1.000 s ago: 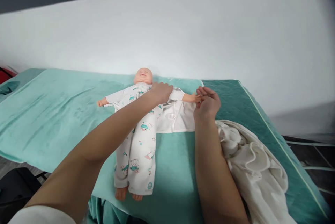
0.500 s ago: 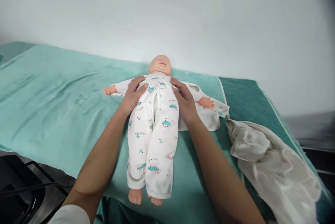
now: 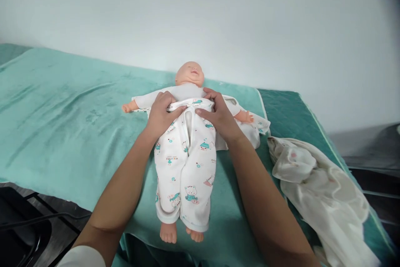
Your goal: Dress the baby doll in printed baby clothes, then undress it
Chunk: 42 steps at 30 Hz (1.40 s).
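Observation:
A baby doll [image 3: 189, 73] lies on its back on a teal-covered table [image 3: 71, 113], head toward the wall. It wears a white printed romper [image 3: 186, 163] with teal animal pictures. My left hand [image 3: 161, 113] grips the romper's top edge at the doll's chest on the left side. My right hand [image 3: 218, 115] grips the same edge on the right side. The romper's top is bunched down, and a plain white undershirt [image 3: 184, 91] shows across the shoulders. Both doll arms stick out sideways, and its bare feet reach the table's near edge.
A crumpled cream cloth [image 3: 318, 192] lies on the table to the right of the doll. A white wall runs behind the table. Dark chair parts [image 3: 21, 233] show below the table's near left edge.
Both hands have closed on the romper's top edge and drawn it down from the doll's neck to its chest, baring the white undershirt. A second ago my right hand was at the doll's outstretched hand.

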Each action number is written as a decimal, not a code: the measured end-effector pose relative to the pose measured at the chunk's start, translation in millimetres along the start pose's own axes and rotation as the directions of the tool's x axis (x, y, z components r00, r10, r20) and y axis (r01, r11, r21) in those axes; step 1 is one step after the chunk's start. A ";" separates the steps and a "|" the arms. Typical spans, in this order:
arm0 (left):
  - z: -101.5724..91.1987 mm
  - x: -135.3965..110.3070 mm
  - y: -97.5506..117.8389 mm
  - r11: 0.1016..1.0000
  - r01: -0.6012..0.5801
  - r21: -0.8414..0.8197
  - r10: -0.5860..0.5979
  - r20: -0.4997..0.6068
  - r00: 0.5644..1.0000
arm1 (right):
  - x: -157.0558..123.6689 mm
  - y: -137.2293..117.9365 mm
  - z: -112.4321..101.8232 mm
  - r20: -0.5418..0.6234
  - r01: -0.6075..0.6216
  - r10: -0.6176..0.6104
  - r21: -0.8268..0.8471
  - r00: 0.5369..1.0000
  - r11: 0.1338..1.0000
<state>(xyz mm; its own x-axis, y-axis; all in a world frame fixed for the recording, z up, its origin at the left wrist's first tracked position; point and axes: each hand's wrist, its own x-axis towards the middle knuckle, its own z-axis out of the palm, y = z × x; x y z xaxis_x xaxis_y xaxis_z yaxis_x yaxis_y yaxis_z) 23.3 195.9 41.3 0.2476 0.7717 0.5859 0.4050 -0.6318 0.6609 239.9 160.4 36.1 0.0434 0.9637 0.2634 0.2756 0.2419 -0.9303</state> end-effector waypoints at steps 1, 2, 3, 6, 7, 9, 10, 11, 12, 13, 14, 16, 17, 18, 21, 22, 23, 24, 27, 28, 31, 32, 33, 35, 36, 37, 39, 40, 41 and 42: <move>0.0 0.3 0.2 1.000 -0.012 0.027 0.012 0.006 1.000 | -0.5 -2.2 -0.2 0.002 0.029 -0.029 -0.042 1.000 0.999; -0.1 0.4 -0.5 0.998 -0.013 0.058 0.013 0.005 1.000 | -1.5 -4.4 -0.6 0.001 0.068 -0.068 -0.081 0.998 0.994; -0.5 0.1 -2.1 0.996 -0.010 0.094 0.010 0.000 1.000 | -3.2 -6.6 -1.4 -0.002 0.110 -0.111 -0.116 0.994 0.987; -1.9 -3.2 -9.2 0.979 0.001 0.202 0.006 -0.036 0.999 | -15.6 -11.2 -6.3 -0.030 0.201 -0.208 -0.158 0.978 0.967; -2.4 -5.1 -11.6 0.974 0.006 0.228 0.005 -0.050 0.999 | -22.7 -11.7 -8.6 -0.039 0.209 -0.216 -0.142 0.976 0.968; -3.0 -8.9 -15.3 0.967 0.025 0.255 -0.005 -0.079 0.997 | -40.2 -10.7 -13.6 -0.061 0.187 -0.191 -0.070 0.980 0.980; -3.0 -10.6 -16.5 0.965 0.038 0.258 -0.015 -0.091 0.996 | -50.0 -9.4 -15.9 -0.083 0.166 -0.168 -0.029 0.982 0.986; -2.9 -11.7 -17.3 0.965 0.050 0.257 -0.024 -0.103 0.994 | -59.6 -7.8 -17.7 -0.109 0.142 -0.140 0.008 0.984 0.990; -2.7 -12.4 -17.8 0.966 0.064 0.250 -0.036 -0.116 0.993 | -68.6 -6.2 -19.0 -0.126 0.113 -0.108 0.038 0.986 0.993; -2.3 -12.5 -18.1 0.968 0.081 0.236 -0.051 -0.131 0.990 | -76.5 -4.6 -19.8 -0.120 0.073 -0.065 0.060 0.991 0.996; -1.8 -12.2 -18.4 0.972 0.100 0.211 -0.071 -0.143 0.987 | -82.8 -3.4 -19.9 -0.088 0.019 -0.013 0.073 0.996 0.997; -0.9 -11.4 -18.8 0.981 0.143 0.128 -0.123 -0.155 0.980 | -90.6 -2.4 -18.6 0.033 -0.103 0.101 0.060 0.994 0.993; -0.5 -11.6 -18.9 0.984 0.160 0.081 -0.146 -0.157 0.977 | -92.3 -2.6 -17.3 0.086 -0.151 0.147 0.036 0.985 0.988; -0.3 -12.9 -18.8 0.985 0.165 0.040 -0.157 -0.159 0.975 | -93.0 -2.9 -15.9 0.115 -0.178 0.176 0.010 0.978 0.984; -2.7 -26.3 -15.1 0.994 0.113 -0.008 -0.112 -0.178 0.978 | -92.3 -3.4 -10.7 0.078 -0.184 0.186 -0.034 0.979 0.982; -4.8 -34.5 -12.3 0.997 0.082 -0.006 -0.082 -0.180 0.980 | -92.3 -2.9 -8.8 0.049 -0.173 0.175 -0.042 0.983 0.984; -7.6 -44.2 -8.7 0.999 0.054 -0.004 -0.054 -0.178 0.983 | -92.7 -2.2 -6.6 0.016 -0.153 0.154 -0.054 0.988 0.987; -10.8 -55.0 -4.3 0.999 0.034 0.000 -0.033 -0.175 0.984 | -93.6 -1.3 -4.3 -0.019 -0.121 0.120 -0.071 0.993 0.990; -20.7 -87.2 11.0 0.999 0.041 0.019 -0.037 -0.170 0.985 | -98.0 0.0 3.9 -0.113 -0.002 -0.017 -0.162 0.993 0.987; -23.2 -95.6 15.5 0.998 0.061 0.019 -0.057 -0.170 0.984 | -99.7 -0.5 7.1 -0.137 0.030 -0.058 -0.198 0.989 0.980; -26.0 -107.0 23.0 0.991 0.135 -0.013 -0.135 -0.170 0.976 | -102.1 -3.7 17.2 -0.206 0.086 -0.150 -0.291 0.967 0.953; -25.3 -105.9 23.3 0.988 0.155 -0.016 -0.156 -0.175 0.972 | -101.6 -4.8 20.4 -0.225 0.094 -0.169 -0.310 0.960 0.946; -23.8 -102.8 22.5 0.986 0.169 -0.008 -0.168 -0.183 0.969 | -100.2 -5.4 23.3 -0.242 0.095 -0.180 -0.325 0.954 0.941; -19.3 -92.2 18.7 0.984 0.176 0.030 -0.167 -0.195 0.966 | -95.2 -5.1 28.1 -0.274 0.076 -0.181 -0.355 0.945 0.932; -16.6 -85.8 16.1 0.984 0.169 0.049 -0.157 -0.197 0.968 | -91.9 -4.1 29.9 -0.294 0.055 -0.173 -0.370 0.940 0.927; -13.8 -79.1 13.3 0.985 0.161 0.062 -0.147 -0.196 0.970 | -88.3 -2.6 31.4 -0.317 0.029 -0.161 -0.383 0.935 0.923; -8.6 -66.7 7.5 0.986 0.151 0.072 -0.135 -0.189 0.973 | -81.2 0.9 33.4 -0.357 -0.023 -0.130 -0.394 0.925 0.919; -6.4 -61.4 4.7 0.986 0.151 0.071 -0.136 -0.186 0.973 | -78.2 2.7 34.1 -0.368 -0.042 -0.114 -0.391 0.923 0.920; -4.4 -57.0 2.1 0.985 0.155 0.069 -0.140 -0.183 0.973 | -75.7 4.4 34.6 -0.373 -0.056 -0.099 -0.382 0.922 0.922; -2.9 -53.8 -0.1 0.985 0.161 0.065 -0.147 -0.182 0.972 | -73.9 5.8 35.1 -0.374 -0.065 -0.085 -0.370 0.924 0.927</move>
<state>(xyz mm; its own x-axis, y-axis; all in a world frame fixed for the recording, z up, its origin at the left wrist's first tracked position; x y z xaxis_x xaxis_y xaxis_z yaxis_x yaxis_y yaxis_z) 7.4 154.3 11.1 0.0212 0.8300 0.5574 0.4963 -0.4927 0.7148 204.6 94.6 2.2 0.3757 0.8273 0.4177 0.6082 0.1199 -0.7846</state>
